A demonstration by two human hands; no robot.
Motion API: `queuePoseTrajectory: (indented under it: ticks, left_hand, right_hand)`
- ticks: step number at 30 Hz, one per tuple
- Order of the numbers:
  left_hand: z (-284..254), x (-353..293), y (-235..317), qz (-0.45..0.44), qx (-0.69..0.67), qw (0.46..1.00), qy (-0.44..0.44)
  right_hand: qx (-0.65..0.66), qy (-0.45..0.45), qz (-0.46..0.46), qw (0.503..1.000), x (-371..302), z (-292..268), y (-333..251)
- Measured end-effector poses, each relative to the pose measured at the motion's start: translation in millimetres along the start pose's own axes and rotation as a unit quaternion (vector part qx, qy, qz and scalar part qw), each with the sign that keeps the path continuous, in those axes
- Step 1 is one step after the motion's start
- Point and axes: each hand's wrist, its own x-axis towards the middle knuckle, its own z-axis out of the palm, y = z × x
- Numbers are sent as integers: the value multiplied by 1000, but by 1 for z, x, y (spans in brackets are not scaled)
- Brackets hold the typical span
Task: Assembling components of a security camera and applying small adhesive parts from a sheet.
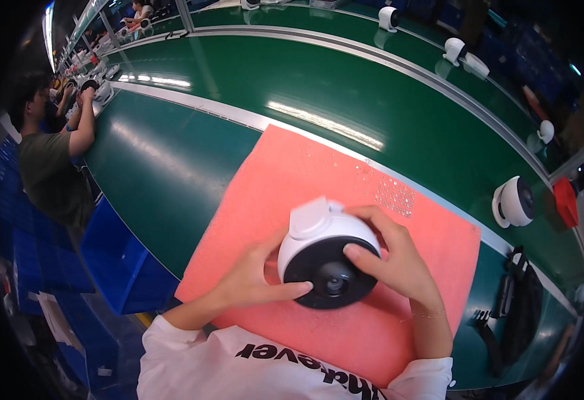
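Between my two hands is a round white security camera [332, 272] with a black front face and a lens in its middle. A white base sticks out at its far upper side. My left hand [262, 273] grips the left side, its thumb on the lower edge of the black face. On the other side my right hand [392, 252] is wrapped round the camera, thumb pressed on the black face. Under it lies a pink foam mat [232, 223]. Small clear dots [395, 195] sit in rows on the mat's far right part.
Past the mat runs a green conveyor belt [239, 73]; another white camera [513, 201] stands at its right, near a red bin [565, 202]. Black tools and straps [515, 300] lie on the bench at right. A blue crate [122, 260] and a co-worker [55, 147] are at left.
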Motion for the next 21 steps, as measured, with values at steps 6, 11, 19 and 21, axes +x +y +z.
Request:
queuePoseTrajectory:
  ticks: [6,11,19,21]
  left_hand:
    - [5,20,35,188,207,960,33]
    - [13,36,40,198,186,962,9]
    - [-3,90,30,186,-126,974,-15]
    - [9,100,25,163,-230,959,14]
  right_hand:
    - [-59,105,-174,977,4,-4,3]
    - [-95,166,-187,963,-1,-14,4]
    - [107,202,-213,950,3,-5,14]
    - [87,223,-238,941,8,0,12]
